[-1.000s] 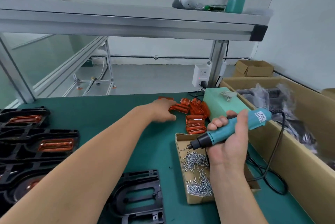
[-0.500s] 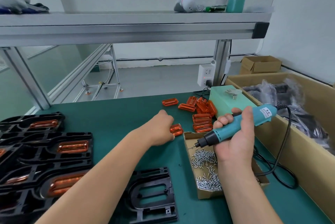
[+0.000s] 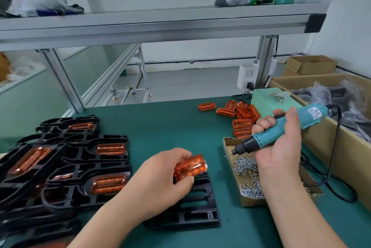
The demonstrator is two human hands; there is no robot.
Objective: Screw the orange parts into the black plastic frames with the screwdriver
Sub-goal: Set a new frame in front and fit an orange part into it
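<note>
My left hand [image 3: 160, 179] grips an orange part [image 3: 190, 168] just above the far end of an empty black plastic frame [image 3: 198, 205] lying on the green mat in front of me. My right hand [image 3: 281, 147] holds the teal electric screwdriver [image 3: 281, 129], its bit pointing left over a cardboard tray of screws [image 3: 247, 177]. A pile of loose orange parts [image 3: 241, 115] lies farther back on the mat. At the left is a stack of black frames with orange parts fitted [image 3: 66, 163].
A large cardboard box [image 3: 345, 147] with bagged black items lines the right side. A light green power box [image 3: 275, 99] stands behind the orange pile. The screwdriver's black cord [image 3: 331, 179] loops on the mat at right. An aluminium shelf [image 3: 160, 25] runs overhead.
My left hand took an orange part from the pile and drew it back toward me, over the empty black frame. The right hand with the screwdriver stayed about where it was.
</note>
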